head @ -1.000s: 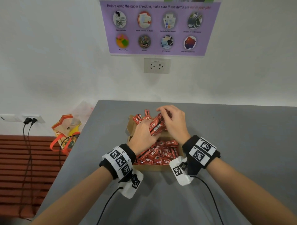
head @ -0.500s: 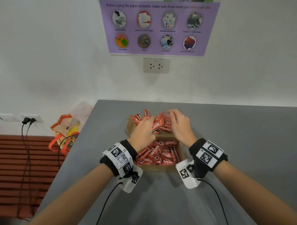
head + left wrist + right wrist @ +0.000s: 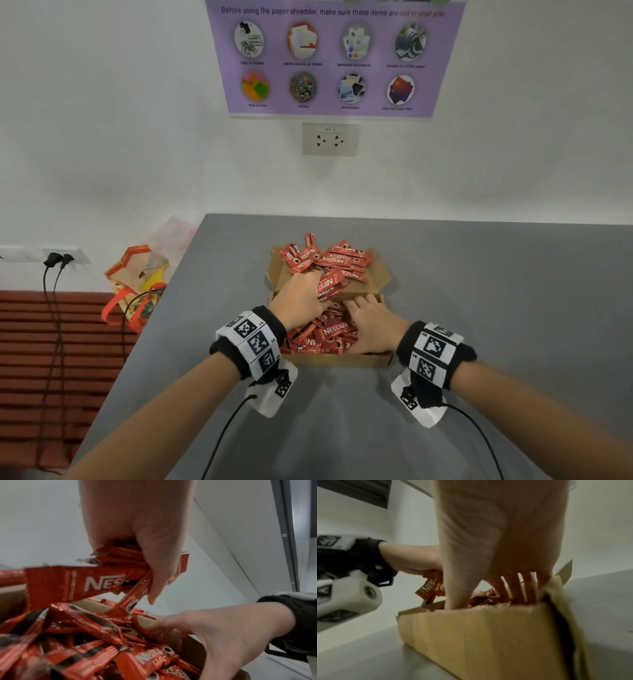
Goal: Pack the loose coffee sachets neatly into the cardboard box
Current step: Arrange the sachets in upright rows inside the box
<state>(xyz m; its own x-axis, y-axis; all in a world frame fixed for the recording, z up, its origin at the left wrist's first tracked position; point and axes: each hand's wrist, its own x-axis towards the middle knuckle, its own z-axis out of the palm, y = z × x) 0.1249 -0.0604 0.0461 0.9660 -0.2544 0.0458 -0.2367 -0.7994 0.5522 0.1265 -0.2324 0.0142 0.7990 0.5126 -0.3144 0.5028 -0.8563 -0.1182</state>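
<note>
An open cardboard box stands on the grey table, filled with red coffee sachets lying in disorder. More sachets are heaped on the box's flap behind. My left hand hovers over the box's far edge and grips a bundle of sachets; in the left wrist view the hand holds this bundle fanned out. My right hand reaches into the right part of the box. Its fingers point straight down among the sachets and grip nothing.
The table's left edge runs close to the box. Beyond that edge an orange and clear bag sits on the floor. Two plugs with cables hang at a wall socket on the far left. A white wall with a poster stands behind.
My right hand has let go of the bundle and dropped down towards me into the box. The left hand keeps the bundle and has sunk a little towards the box.
</note>
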